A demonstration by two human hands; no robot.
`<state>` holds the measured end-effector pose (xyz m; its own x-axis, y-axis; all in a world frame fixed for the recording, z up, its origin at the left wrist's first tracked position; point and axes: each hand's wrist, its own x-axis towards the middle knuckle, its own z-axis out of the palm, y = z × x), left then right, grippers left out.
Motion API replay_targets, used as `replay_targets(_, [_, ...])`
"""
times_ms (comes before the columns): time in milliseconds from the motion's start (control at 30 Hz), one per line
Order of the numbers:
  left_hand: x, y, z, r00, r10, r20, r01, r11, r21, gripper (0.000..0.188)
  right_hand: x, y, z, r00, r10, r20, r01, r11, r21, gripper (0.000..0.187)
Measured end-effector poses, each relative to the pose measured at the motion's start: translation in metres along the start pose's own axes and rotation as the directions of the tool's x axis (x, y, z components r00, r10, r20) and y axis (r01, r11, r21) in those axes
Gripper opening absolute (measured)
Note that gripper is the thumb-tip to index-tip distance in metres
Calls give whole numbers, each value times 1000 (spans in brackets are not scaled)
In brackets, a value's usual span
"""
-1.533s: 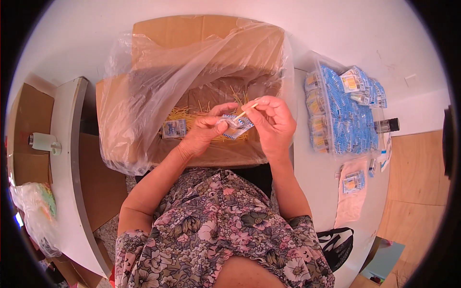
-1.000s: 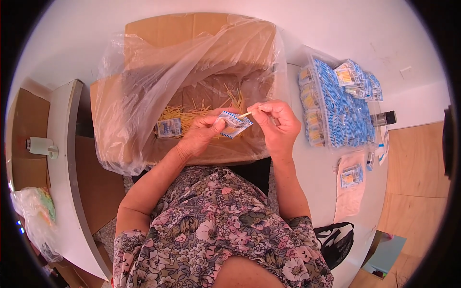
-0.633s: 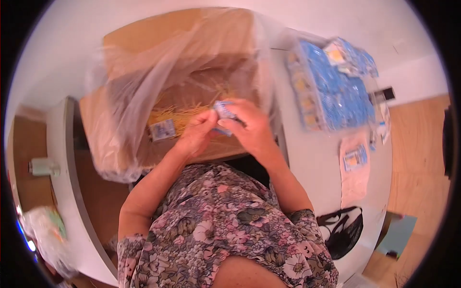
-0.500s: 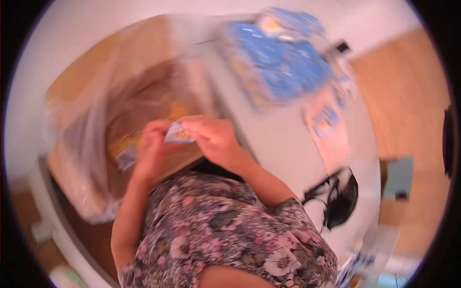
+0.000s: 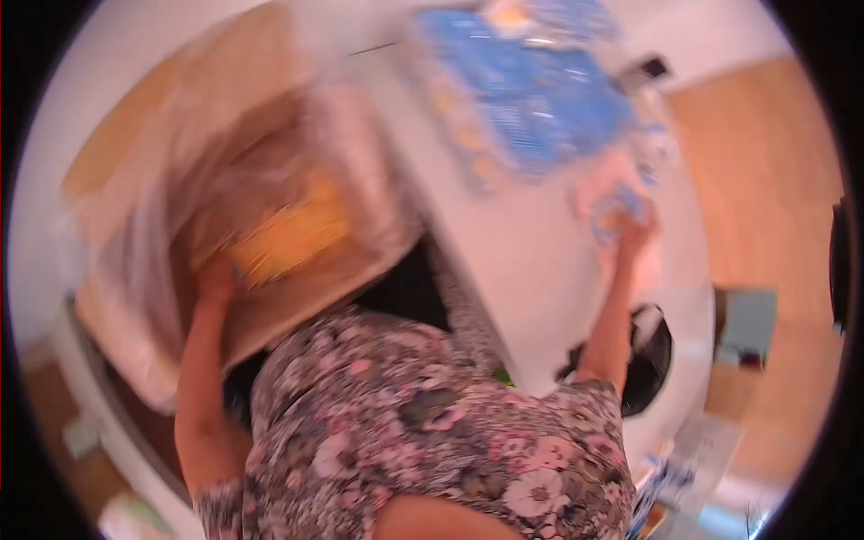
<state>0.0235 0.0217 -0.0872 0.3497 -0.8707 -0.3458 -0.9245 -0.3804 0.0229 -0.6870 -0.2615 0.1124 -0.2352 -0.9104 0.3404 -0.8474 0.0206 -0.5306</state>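
My left hand is down inside a cardboard box lined with clear plastic, at the near left end of a bundle of yellow pieces. Blur and shadow hide its fingers, so I cannot tell what they hold. On the right, my right hand reaches across the white table to small blue-and-white printed packets lying on a pinkish sheet. Its fingertips meet the packets, but motion smears them and their grip does not show.
The clear plastic liner spreads over the box sides. Blue printed packages cover the table's far part, with a small black object beside them. A black bag-like thing lies near my right forearm. A grey-green box stands beyond the table.
My hands have parted from a small printed packet held between them over the box. The left went down into the box; the right swung right to the packets on the table.
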Motion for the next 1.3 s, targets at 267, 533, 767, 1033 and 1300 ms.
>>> replay_targets(267, [-7,15,-28,986,-45,-161,24,992,-127,48,-55,-103,0,842,-364,-398,421,905,63,37])
replay_targets(533, [-21,20,-78,974,-151,-167,80,926,-368,35,-145,-243,10,599,-727,-336,791,602,108,17])
replay_targets(767, [-38,59,-116,993,36,-113,-119,225,-967,34,-256,-394,165,296,-842,451,317,532,785,26])
replay_targets(1033, [-39,55,-142,993,23,-120,-115,-146,-983,16,-220,-445,231,77,-770,633,277,627,729,17])
replay_targets(1300, [-11,35,-96,879,-136,-456,-383,368,-847,20,-203,-429,285,45,-608,793,581,662,474,15])
